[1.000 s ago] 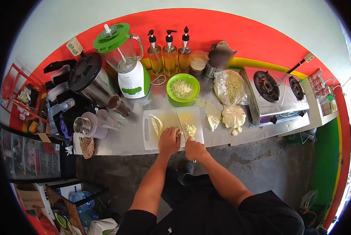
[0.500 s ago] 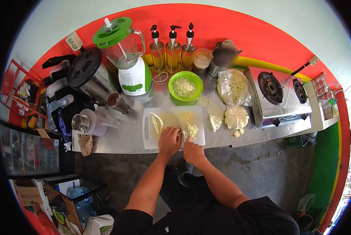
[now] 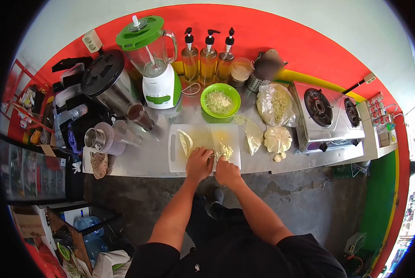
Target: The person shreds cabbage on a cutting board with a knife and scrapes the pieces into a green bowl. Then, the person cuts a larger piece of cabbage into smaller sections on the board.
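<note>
A white cutting board (image 3: 178,162) lies at the counter's front edge. My left hand (image 3: 200,164) rests on it with fingers bent and pressed down; whatever lies under them is mostly hidden, probably cabbage. Beside it, my right hand (image 3: 227,172) is closed around a knife, its handle covered by the fingers and its thin blade hard to make out. Finely shredded cabbage (image 3: 225,150) sits just beyond my right hand. A pale cabbage leaf piece (image 3: 186,142) lies on the board's left half. Behind the board, a green bowl (image 3: 237,103) holds more shreds.
Right of the board are loose cabbage leaves (image 3: 253,136), a partial cabbage head (image 3: 278,140), and a plastic bag (image 3: 266,104) of shreds. A two-burner stove (image 3: 328,134) stands farther right. A blender (image 3: 158,90), pump bottles (image 3: 208,60) and a steel container (image 3: 112,90) line the back.
The camera view has shifted slightly. My hands stay close together at the same part of the board, with only a slight change in the right hand's position.
</note>
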The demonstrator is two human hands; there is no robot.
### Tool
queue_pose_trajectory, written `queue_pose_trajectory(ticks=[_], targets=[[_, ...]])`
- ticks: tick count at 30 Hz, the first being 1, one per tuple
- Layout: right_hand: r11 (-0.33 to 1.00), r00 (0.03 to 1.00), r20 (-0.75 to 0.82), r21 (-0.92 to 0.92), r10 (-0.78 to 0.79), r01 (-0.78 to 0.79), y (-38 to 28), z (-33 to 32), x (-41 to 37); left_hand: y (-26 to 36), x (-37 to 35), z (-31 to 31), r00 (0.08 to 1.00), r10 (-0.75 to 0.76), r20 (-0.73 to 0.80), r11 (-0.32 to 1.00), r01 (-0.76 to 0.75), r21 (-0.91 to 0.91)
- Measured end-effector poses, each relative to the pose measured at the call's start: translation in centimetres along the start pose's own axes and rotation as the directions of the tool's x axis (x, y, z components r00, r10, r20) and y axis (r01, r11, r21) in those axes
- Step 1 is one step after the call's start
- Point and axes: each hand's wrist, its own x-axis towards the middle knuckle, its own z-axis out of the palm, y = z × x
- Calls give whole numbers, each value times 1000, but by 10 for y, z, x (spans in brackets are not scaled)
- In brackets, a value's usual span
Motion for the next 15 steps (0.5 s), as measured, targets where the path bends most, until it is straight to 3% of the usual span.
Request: queue_pose_trajectory(ticks=[11, 15], targets=[[995, 998, 6, 76, 64, -64, -6, 4, 14, -1, 1, -2, 1000, 19, -21, 1000, -19, 9], [997, 1000, 20, 79, 6, -8, 2, 2, 1, -1, 2, -5, 1000, -3, -22, 1000, 3, -27]])
